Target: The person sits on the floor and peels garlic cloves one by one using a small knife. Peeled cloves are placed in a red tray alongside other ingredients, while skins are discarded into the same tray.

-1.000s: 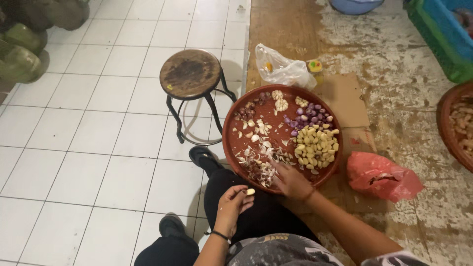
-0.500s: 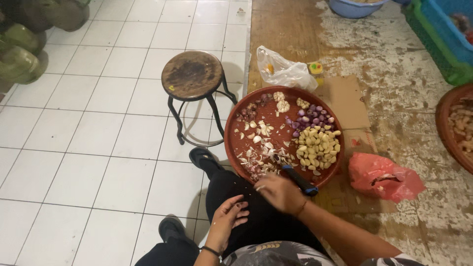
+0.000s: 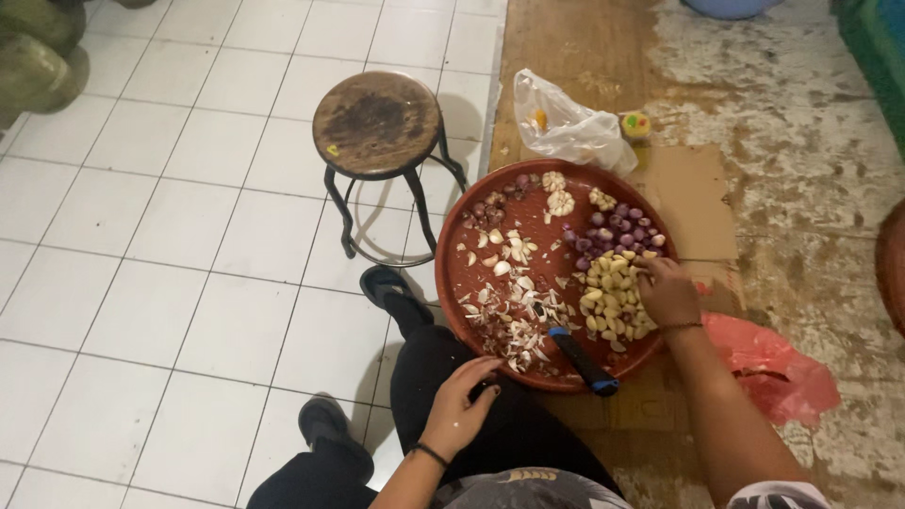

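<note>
A round red tray [image 3: 452,273] rests against my knees. It holds a pile of peeled garlic cloves [image 3: 608,297], purple shallots [image 3: 613,231], whole garlic bulbs [image 3: 558,193] and scattered peels [image 3: 514,325]. My right hand [image 3: 667,292] lies on the right side of the clove pile, fingertips down among the cloves; whether they pinch one is hidden. A knife with a black and blue handle [image 3: 584,363] lies loose on the tray's near part. My left hand [image 3: 462,405] rests on my black trouser leg just below the tray's rim, holding nothing.
A low round wooden stool on black metal legs [image 3: 377,123] stands left of the tray on white tiles. A white plastic bag [image 3: 570,127] lies behind the tray, a red bag [image 3: 768,363] at its right, cardboard [image 3: 688,198] beneath. Another brown tray's edge [image 3: 891,264] shows far right.
My right hand has let go of the knife, which now lies on the tray, and moved up to the peeled clove pile. My left hand shifted toward the tray's rim.
</note>
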